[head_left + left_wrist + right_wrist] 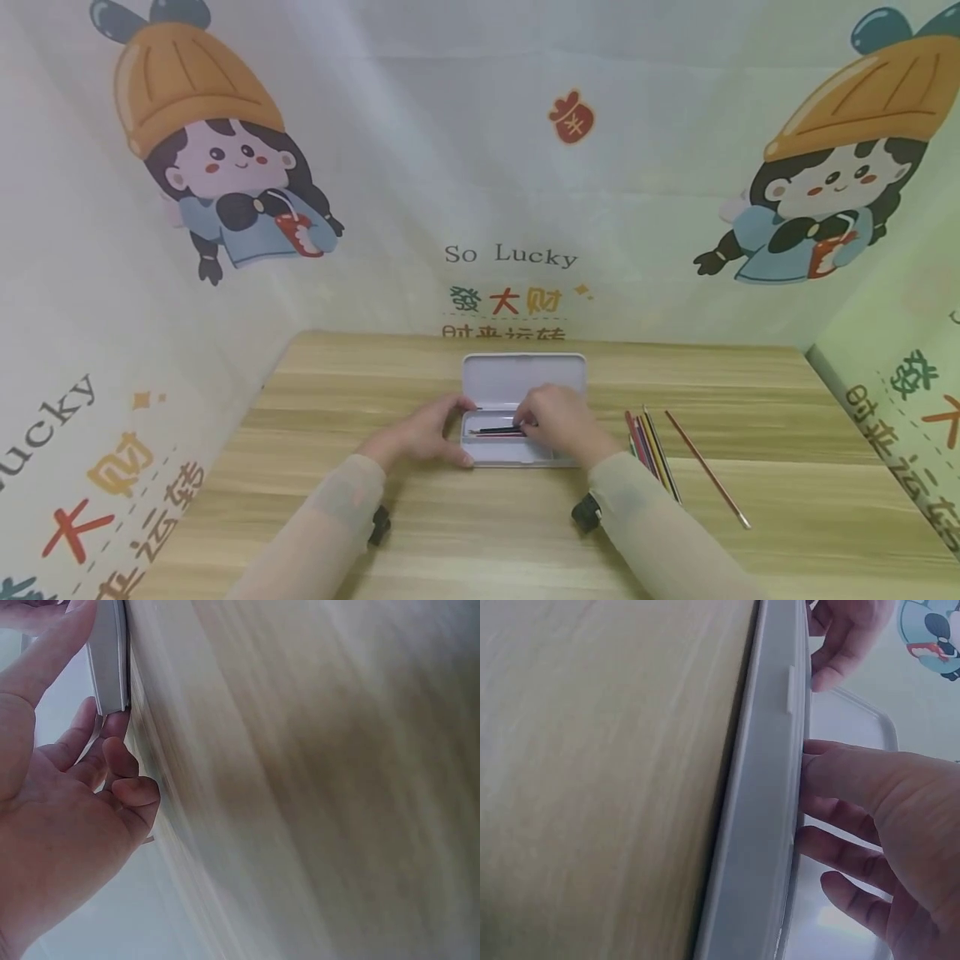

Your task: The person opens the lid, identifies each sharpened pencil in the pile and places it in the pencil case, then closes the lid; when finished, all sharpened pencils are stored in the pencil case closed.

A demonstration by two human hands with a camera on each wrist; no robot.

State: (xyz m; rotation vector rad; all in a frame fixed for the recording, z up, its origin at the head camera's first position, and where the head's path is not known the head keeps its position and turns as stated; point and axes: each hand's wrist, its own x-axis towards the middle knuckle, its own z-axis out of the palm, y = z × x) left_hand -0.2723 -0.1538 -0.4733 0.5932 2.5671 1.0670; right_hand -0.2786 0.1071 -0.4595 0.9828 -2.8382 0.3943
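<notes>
An open white pencil case (517, 452) lies on the table with its lid (525, 375) raised at the back. Dark and red pencils (491, 432) lie in its rear compartment. My left hand (423, 432) holds the case's left end, thumb at the front corner and fingers toward the back; the left wrist view shows fingers at the case's corner (110, 667). My right hand (558, 417) reaches inside, fingers bent down, pinching the pencils near their right ends. In the right wrist view the case's front wall (761, 772) hides the fingertips of the right hand (900, 817).
Right of the case lies a bunch of several coloured pencils (654, 450). Farther right, a single reddish-brown pencil (705, 465) lies slanted on the wooden table (360, 375). A printed cloth (420, 167) hangs behind and at both sides.
</notes>
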